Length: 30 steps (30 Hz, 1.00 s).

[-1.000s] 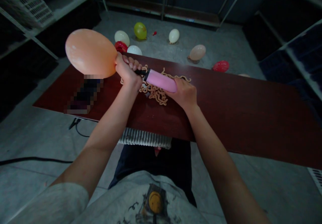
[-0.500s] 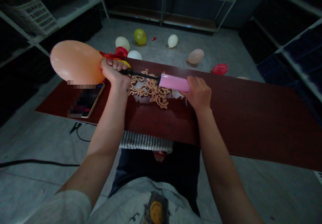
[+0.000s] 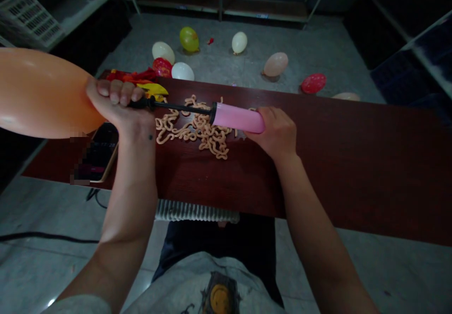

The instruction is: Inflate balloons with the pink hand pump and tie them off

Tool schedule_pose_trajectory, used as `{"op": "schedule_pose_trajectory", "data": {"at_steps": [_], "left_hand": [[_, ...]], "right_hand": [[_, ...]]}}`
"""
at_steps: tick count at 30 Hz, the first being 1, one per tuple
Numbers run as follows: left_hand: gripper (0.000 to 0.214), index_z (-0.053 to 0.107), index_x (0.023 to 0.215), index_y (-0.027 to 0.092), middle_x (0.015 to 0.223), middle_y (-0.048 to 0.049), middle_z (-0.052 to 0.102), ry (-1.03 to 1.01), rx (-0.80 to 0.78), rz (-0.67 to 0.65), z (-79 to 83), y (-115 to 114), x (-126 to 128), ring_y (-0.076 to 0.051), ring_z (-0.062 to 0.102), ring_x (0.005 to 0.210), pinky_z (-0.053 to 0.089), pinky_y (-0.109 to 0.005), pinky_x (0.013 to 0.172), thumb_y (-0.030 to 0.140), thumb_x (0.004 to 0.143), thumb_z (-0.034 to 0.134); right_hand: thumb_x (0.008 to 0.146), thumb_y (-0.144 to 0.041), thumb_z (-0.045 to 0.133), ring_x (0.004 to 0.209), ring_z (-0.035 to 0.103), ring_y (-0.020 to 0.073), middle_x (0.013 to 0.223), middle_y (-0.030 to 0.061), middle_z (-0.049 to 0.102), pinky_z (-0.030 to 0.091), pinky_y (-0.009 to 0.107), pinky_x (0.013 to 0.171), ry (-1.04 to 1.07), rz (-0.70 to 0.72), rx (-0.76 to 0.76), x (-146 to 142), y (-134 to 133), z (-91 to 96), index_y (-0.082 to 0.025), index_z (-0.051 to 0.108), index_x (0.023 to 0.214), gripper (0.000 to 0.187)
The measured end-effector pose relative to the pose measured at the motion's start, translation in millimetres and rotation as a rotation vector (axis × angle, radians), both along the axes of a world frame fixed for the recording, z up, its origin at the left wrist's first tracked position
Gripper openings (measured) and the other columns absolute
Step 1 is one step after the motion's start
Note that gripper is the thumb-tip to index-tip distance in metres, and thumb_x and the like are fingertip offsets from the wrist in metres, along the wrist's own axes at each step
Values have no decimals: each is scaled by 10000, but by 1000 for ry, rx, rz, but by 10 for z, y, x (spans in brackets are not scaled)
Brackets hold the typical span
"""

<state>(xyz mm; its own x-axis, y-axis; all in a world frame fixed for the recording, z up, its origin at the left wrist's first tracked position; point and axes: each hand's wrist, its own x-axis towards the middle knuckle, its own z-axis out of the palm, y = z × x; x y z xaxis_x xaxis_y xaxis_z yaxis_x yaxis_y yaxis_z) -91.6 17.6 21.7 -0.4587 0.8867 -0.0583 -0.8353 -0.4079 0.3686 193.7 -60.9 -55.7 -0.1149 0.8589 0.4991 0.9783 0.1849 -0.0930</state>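
My left hand (image 3: 118, 104) is closed around the neck of a large peach balloon (image 3: 38, 92) and the black nozzle end of a hand pump. The balloon bulges out to the left, past the frame edge. My right hand (image 3: 277, 132) grips the pink pump barrel (image 3: 238, 117), pulled out to the right so that the thin black rod (image 3: 176, 107) shows between barrel and nozzle. Both hands hover above a dark red table (image 3: 335, 163). Under the pump lies a heap of limp peach balloons (image 3: 197, 130).
Limp red and yellow balloons (image 3: 139, 81) lie at the table's far left edge, and a phone (image 3: 100, 151) rests at the left. Several inflated balloons (image 3: 189, 39) sit on the grey floor beyond. Metal shelving lines the walls. A black cable runs across the floor at left.
My right hand drew the pink barrel rightward, exposing the rod. My left hand and the balloon shifted left, and the balloon looks larger.
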Motion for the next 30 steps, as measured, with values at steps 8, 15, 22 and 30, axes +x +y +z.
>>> {"op": "schedule_pose_trajectory", "data": {"at_steps": [8,15,22,30], "left_hand": [[473,223,632,197,437,69,199,147,-75,-112,-71,-115,393,-66,193,325,166,-235,384,294,1081,335],[487,306,607,211,459,36,246,329,-177,-177,-273,-76,540,-113,294,360,262,-260,412,441,1003,473],[404,263,611,203,470,58,187,175,-111,-114,-237,14,503,-95,198,343,198,-255,394,206,989,406],[372,251,636,198,473,76,200,77,-134,-54,-241,141,271,-74,211,342,192,-224,409,158,991,352]], "right_hand": [[812,-525,658,842,679,270,1025,144,737,483,351,726,18,82,-70,-375,-62,9,-153,648,1095,468],[783,-520,701,873,708,274,1033,140,756,510,364,743,104,110,-84,-386,6,-76,-144,672,1109,499],[826,-515,681,927,703,263,1073,131,748,517,361,766,93,109,1,-358,45,-90,-156,666,1151,484],[903,-512,619,922,657,249,1044,117,719,474,329,735,-74,44,60,-103,17,-69,-168,629,1158,428]]}}
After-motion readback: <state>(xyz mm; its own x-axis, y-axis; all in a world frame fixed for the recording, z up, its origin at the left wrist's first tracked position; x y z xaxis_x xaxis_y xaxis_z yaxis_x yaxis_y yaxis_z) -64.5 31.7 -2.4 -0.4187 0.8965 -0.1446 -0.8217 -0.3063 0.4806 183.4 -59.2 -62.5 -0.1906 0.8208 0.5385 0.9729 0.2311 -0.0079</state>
